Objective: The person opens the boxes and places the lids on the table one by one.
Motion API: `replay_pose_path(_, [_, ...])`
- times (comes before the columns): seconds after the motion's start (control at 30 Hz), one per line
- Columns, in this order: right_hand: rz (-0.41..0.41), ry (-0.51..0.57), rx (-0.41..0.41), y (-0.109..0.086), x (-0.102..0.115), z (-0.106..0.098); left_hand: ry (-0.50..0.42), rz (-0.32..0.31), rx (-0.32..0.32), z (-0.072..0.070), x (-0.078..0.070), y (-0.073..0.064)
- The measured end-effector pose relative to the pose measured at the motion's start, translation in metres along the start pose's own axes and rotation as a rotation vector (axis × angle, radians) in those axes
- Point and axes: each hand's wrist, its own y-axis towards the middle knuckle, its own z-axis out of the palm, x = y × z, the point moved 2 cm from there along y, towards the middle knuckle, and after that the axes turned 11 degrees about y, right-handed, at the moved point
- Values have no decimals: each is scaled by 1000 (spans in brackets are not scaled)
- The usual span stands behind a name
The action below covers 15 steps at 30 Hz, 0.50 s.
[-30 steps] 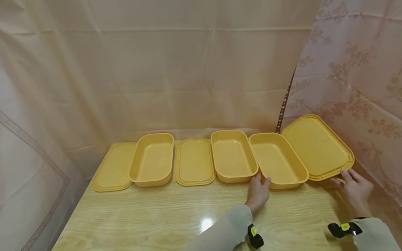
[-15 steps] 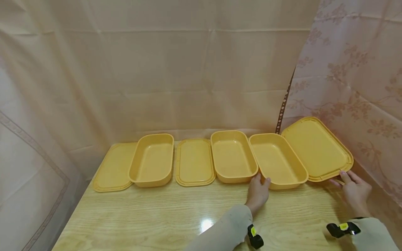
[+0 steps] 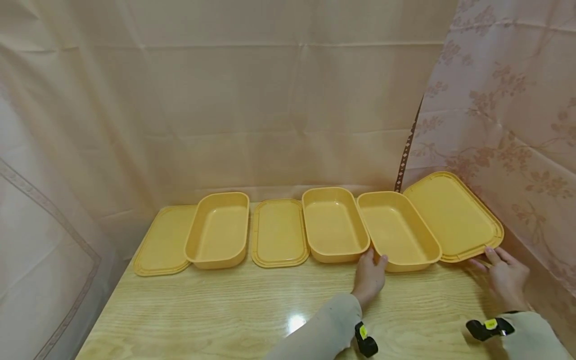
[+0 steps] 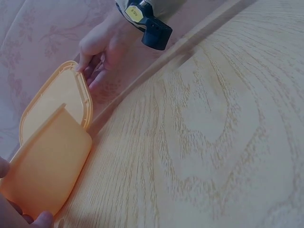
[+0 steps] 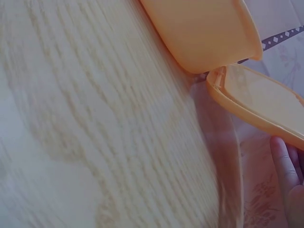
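Observation:
At the right end of the row is a yellow plastic food container [image 3: 400,227], standing uncovered. My left hand [image 3: 370,279] holds its near left corner, fingers at the side and thumb at the front. In the left wrist view this container [image 4: 50,161] hides part of the lid behind it. My right hand [image 3: 508,275] pinches a yellow lid [image 3: 454,215] by its near right corner, thumb on top and fingers below. The lid is tilted, its left edge beside the container; in the right wrist view, the lid [image 5: 266,95] stands out past the table's edge.
Left of the held container stand another open container [image 3: 335,222], a flat lid [image 3: 280,232], a further container [image 3: 218,230] and a lid [image 3: 166,240] partly behind it. They line the back of the wooden table [image 3: 216,310]. Beige cloth [image 3: 270,100] and patterned cloth [image 3: 508,125] hang around.
The lid in my right hand has come down a little, its far edge lowering, and the hand has shifted slightly left. My left hand and the containers stay in place.

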Motion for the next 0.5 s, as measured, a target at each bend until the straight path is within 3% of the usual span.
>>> replay_pose_path(0.2, [43,89,42,2,-2,0,-26,-11,17,0,1,0])
replay_pose_path(0.5, [127,162,27,1,-5,-3,-35,-18,21,1,2,0])
